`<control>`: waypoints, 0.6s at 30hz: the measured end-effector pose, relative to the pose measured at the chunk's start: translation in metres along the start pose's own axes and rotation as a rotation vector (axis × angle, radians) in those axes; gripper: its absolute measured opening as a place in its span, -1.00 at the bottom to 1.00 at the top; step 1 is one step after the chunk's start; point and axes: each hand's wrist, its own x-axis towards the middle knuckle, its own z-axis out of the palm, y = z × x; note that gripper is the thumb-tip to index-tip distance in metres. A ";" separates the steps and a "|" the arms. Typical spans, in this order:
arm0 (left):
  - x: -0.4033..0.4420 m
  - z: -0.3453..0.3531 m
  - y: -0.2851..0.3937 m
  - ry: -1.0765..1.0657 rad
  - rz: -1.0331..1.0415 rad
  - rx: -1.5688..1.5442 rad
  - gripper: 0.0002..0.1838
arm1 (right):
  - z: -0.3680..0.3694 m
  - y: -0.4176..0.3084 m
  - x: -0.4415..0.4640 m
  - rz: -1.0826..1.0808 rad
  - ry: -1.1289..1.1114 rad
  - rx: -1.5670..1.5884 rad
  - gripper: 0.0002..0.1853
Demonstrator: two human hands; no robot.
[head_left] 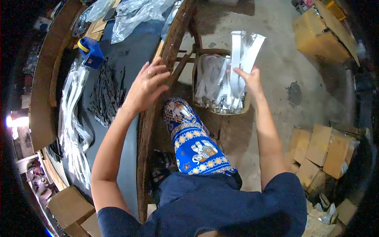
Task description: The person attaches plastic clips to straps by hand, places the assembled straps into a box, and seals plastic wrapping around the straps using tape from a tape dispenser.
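My right hand (252,81) is closed on a few flat white strips in transparent sleeves (236,55), held upright over a box (246,106) on my right. Inside the box lie many similar sleeved strips (211,79). My left hand (148,85) hovers by the wooden edge of the table, fingers spread and nothing in them. Near it on the dark tabletop is a scatter of thin black pieces (106,91). Farther left lies a long bundle of shiny sleeved strips (73,114).
A blue tape dispenser (92,53) and crumpled plastic bags (138,15) sit toward the table's far end. Cardboard boxes (321,35) stand on the floor at far right, with more cartons (316,150) lower right. My knee in patterned cloth is between table and box.
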 end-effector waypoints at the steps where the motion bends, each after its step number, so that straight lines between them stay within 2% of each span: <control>1: -0.006 0.004 -0.001 0.026 0.050 0.000 -0.57 | 0.006 0.009 -0.001 0.026 -0.010 0.036 -0.67; 3: -0.007 0.010 0.006 0.060 0.015 0.008 -0.58 | 0.015 0.024 0.004 0.107 -0.035 0.102 -0.63; 6: -0.002 0.011 0.006 0.075 -0.063 -0.032 -0.65 | 0.023 0.069 0.024 0.180 -0.005 0.208 -0.69; 7: -0.002 0.009 0.005 0.068 -0.066 -0.051 -0.69 | 0.009 0.115 0.038 0.198 -0.033 0.052 -0.70; 9: -0.003 0.007 0.003 0.052 -0.083 -0.061 -0.73 | 0.014 0.160 0.053 0.255 0.046 -0.038 -0.68; 11: -0.001 0.007 0.004 0.083 -0.076 -0.110 -0.75 | 0.000 0.235 0.069 0.359 0.068 -0.119 -0.70; 13: 0.002 0.005 0.006 0.069 -0.111 -0.112 -0.75 | -0.020 0.310 0.082 0.433 0.111 -0.406 -0.75; 15: 0.003 0.004 0.009 0.053 -0.124 -0.123 -0.75 | -0.024 0.333 0.093 0.534 0.134 -0.326 -0.75; 16: 0.003 0.005 0.010 0.045 -0.128 -0.127 -0.76 | -0.054 0.422 0.108 0.464 0.202 -0.349 -0.75; 18: 0.004 0.003 0.010 0.033 -0.134 -0.130 -0.76 | -0.040 0.372 0.105 0.559 0.205 -0.380 -0.77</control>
